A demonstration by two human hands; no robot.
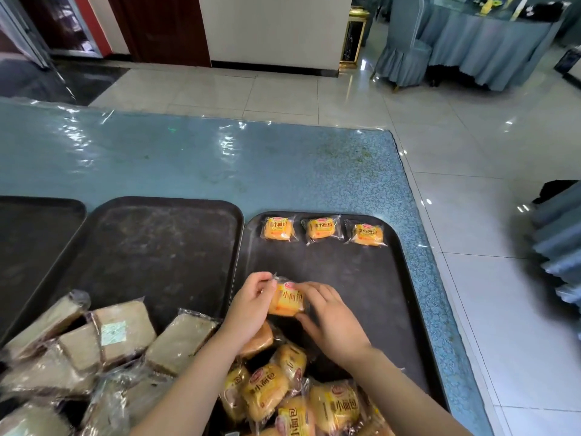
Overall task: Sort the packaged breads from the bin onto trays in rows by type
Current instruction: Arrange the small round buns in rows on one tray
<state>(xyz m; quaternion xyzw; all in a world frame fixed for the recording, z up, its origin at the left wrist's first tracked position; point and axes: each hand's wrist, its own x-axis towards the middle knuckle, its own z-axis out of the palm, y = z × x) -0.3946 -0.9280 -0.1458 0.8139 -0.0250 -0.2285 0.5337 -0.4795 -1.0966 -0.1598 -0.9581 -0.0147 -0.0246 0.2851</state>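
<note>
From the head camera, both hands hold one yellow bun packet (286, 299) low over the right tray (371, 309): the left hand (250, 305) pinches its left edge, and the right hand (330, 319) has fingers curled round its right side. Three yellow packets (320, 229) lie in a row at that tray's far end. The middle tray (163, 247) and left tray (31, 234) sit beside it on the blue table (188, 165). Nearer, piles of brown bread packs (119, 332) and yellow buns (283, 394) crowd under the forearms.
</note>
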